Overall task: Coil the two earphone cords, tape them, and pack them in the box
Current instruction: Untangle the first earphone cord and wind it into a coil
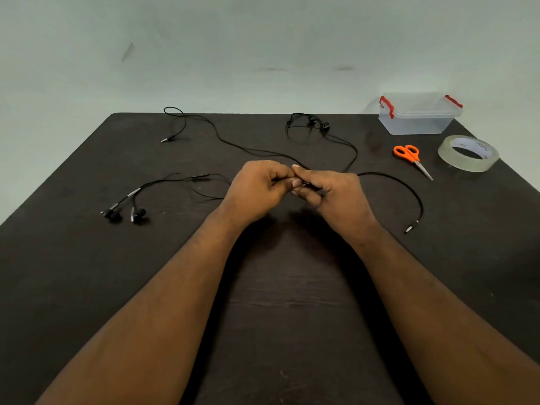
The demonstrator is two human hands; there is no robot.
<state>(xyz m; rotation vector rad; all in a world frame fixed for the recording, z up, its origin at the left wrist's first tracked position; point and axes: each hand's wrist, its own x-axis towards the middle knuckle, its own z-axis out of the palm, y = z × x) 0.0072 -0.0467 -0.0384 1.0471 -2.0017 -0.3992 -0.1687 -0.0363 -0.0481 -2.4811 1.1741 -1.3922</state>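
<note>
Two black earphone cords lie spread on the dark table [277, 302]. The near earphone has its buds [122, 213] at the left and its jack [410, 228] at the right. Its cord runs through both my hands at the table's middle. My left hand [257, 191] and my right hand [336, 197] meet fingertip to fingertip, each pinching this cord. The far earphone [318, 124] has its buds at the back and its jack [165, 139] at the back left. Its cord passes just behind my hands. A clear box [418, 114] with red latches stands at the back right, lid on.
A roll of clear tape [467, 153] lies flat near the right edge. Orange-handled scissors [412, 159] rest just left of it, blades pointing toward me. A pale wall rises behind the table's far edge.
</note>
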